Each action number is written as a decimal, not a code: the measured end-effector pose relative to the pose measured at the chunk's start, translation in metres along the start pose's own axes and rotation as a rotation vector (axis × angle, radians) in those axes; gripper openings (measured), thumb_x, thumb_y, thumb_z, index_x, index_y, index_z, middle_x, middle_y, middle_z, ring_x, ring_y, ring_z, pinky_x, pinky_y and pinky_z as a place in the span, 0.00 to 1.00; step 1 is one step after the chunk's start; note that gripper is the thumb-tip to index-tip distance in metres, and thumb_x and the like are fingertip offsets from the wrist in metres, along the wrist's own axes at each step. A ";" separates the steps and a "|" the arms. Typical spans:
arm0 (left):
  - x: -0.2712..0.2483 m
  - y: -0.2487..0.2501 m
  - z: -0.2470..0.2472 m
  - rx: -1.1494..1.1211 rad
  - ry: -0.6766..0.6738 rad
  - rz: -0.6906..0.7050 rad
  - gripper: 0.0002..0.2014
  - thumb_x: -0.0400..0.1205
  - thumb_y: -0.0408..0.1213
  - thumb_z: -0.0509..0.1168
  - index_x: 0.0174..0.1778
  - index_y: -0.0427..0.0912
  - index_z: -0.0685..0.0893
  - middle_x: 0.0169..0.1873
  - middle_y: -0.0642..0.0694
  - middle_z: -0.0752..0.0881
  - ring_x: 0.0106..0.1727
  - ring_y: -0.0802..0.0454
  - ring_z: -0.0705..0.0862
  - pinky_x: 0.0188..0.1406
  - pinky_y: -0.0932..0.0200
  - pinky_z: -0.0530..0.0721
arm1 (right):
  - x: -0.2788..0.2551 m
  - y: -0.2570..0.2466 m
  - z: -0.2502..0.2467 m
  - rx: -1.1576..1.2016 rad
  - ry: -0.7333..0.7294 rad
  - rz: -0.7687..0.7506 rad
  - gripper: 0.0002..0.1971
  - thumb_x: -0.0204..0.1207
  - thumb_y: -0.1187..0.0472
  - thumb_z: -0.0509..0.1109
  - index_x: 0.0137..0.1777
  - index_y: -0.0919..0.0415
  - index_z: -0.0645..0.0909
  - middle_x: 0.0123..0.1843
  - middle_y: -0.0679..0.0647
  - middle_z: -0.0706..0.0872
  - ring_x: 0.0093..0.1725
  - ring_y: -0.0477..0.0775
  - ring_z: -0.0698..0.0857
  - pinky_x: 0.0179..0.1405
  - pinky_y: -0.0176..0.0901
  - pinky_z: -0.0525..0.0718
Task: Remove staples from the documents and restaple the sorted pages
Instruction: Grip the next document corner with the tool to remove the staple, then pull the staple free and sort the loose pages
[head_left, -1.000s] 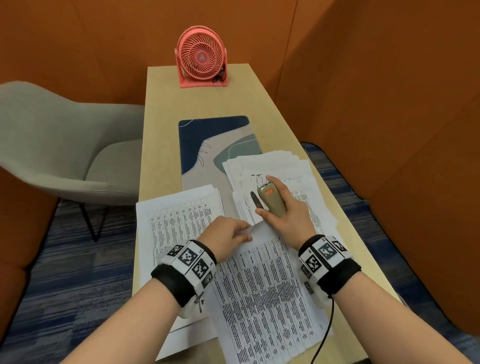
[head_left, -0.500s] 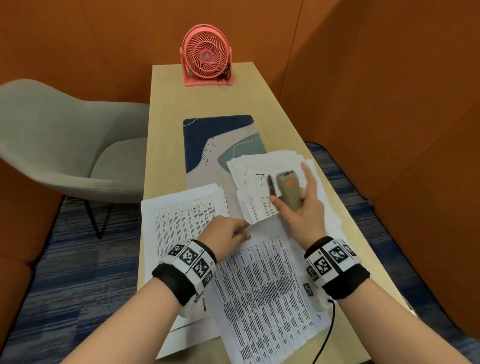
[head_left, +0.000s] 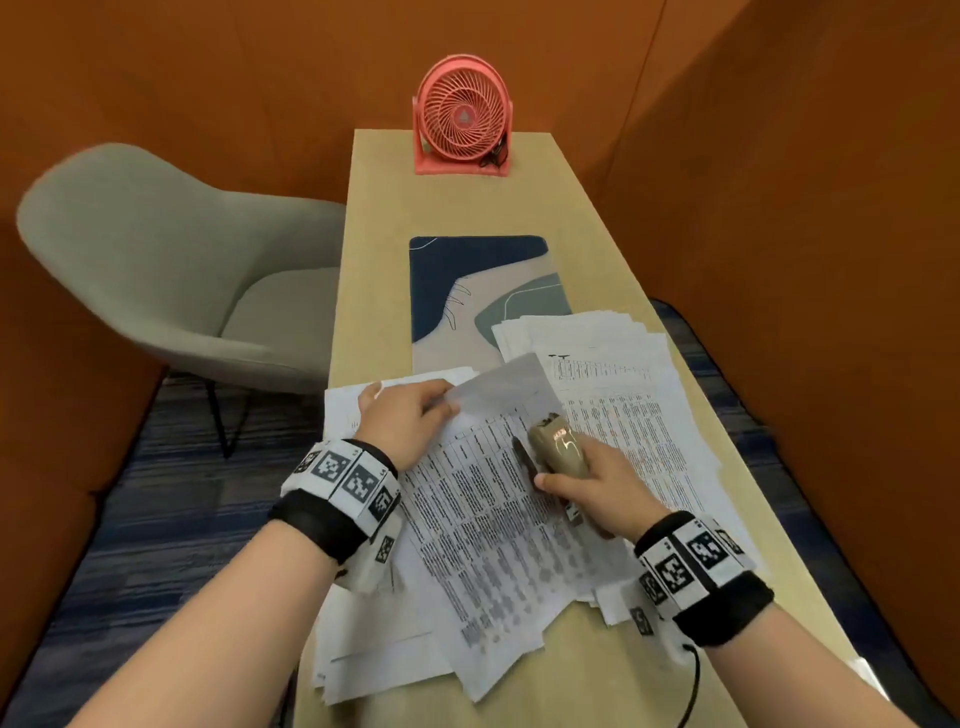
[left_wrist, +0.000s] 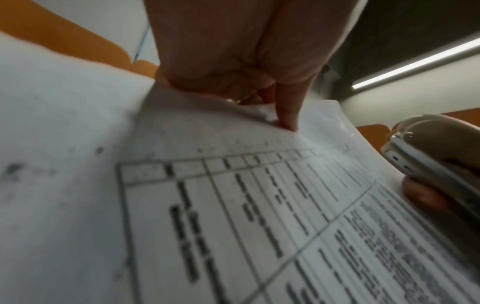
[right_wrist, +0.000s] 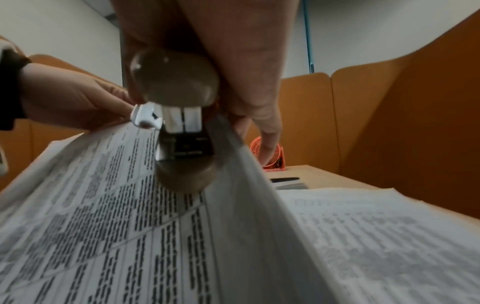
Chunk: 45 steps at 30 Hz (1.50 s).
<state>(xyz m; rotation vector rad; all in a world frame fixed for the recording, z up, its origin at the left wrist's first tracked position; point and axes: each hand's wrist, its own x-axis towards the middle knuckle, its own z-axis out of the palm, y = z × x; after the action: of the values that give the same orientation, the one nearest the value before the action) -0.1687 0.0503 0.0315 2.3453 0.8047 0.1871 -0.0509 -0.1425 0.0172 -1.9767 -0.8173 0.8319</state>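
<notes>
A printed document (head_left: 498, 525) with table text lies across the middle of the desk, its top corner lifted. My left hand (head_left: 410, 415) pinches that top corner (left_wrist: 259, 111) between thumb and fingers. My right hand (head_left: 597, 488) grips a beige stapler (head_left: 558, 447) just above the document's upper right part. In the right wrist view the stapler (right_wrist: 179, 123) shows its metal mouth facing the page (right_wrist: 103, 205); the left wrist view catches the stapler (left_wrist: 436, 148) at the right edge.
A second stack of papers (head_left: 623, 395) lies to the right, another stack (head_left: 363, 649) under my left forearm. A patterned desk mat (head_left: 478, 280) and a pink fan (head_left: 462, 117) are farther back. A grey chair (head_left: 171, 275) stands left of the narrow desk (head_left: 374, 218).
My left hand has lifted the document's top corner and moved up and left. My right hand has brought the stapler from the right stack over onto the middle document.
</notes>
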 end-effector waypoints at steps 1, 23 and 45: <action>0.000 -0.002 -0.003 0.022 0.049 -0.019 0.07 0.85 0.44 0.57 0.49 0.56 0.80 0.41 0.55 0.84 0.59 0.49 0.80 0.77 0.43 0.50 | 0.003 -0.002 0.006 0.016 0.028 0.006 0.10 0.73 0.61 0.75 0.45 0.48 0.76 0.44 0.51 0.84 0.43 0.56 0.85 0.34 0.36 0.81; -0.026 -0.109 0.054 -0.360 -0.053 -0.759 0.33 0.78 0.30 0.67 0.77 0.32 0.60 0.74 0.34 0.69 0.74 0.38 0.69 0.72 0.49 0.68 | 0.080 0.016 0.096 0.252 0.040 0.438 0.20 0.71 0.57 0.75 0.58 0.65 0.75 0.52 0.65 0.86 0.46 0.63 0.87 0.49 0.56 0.88; 0.040 0.051 0.153 -0.311 -0.348 -0.322 0.05 0.83 0.34 0.61 0.44 0.49 0.77 0.44 0.55 0.79 0.51 0.51 0.80 0.43 0.66 0.75 | 0.026 0.155 -0.093 -0.007 0.435 0.646 0.16 0.69 0.55 0.76 0.48 0.68 0.83 0.43 0.66 0.88 0.44 0.66 0.87 0.51 0.59 0.85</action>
<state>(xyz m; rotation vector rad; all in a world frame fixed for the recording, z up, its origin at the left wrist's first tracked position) -0.0614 -0.0387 -0.0596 1.8583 0.8908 -0.2148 0.0738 -0.2325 -0.0809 -2.3403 0.0853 0.6959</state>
